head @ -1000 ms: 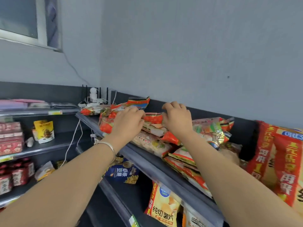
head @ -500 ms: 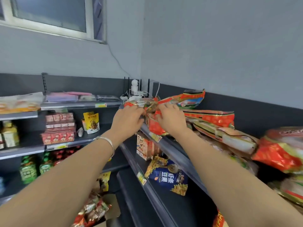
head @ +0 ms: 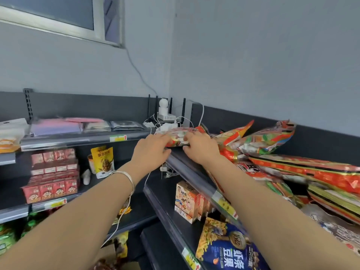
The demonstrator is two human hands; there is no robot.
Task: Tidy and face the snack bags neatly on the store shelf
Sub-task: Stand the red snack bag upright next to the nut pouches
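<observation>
Head view, snack bag (head: 178, 137) flat, long axis left-right, left hand (head: 151, 151), right hand (head: 201, 149), fingers (head: 191, 137) clamped on its ends

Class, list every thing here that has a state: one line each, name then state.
Corner bag: flat on shelf, gripped by both hands.
Left hand: gripping.
Right hand: gripping.
Bag pile: jumbled, overlapping.
Yellow pouch: upright.
Blue bag: lying flat.

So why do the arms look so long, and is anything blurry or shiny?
Head view: the wide lens stretches the forearms toward the corners. Head view: the snack bag, gripped by left hand and right hand, looks slightly smeared; the foil bags beside it catch glare; light is flat, shadows soft.
</observation>
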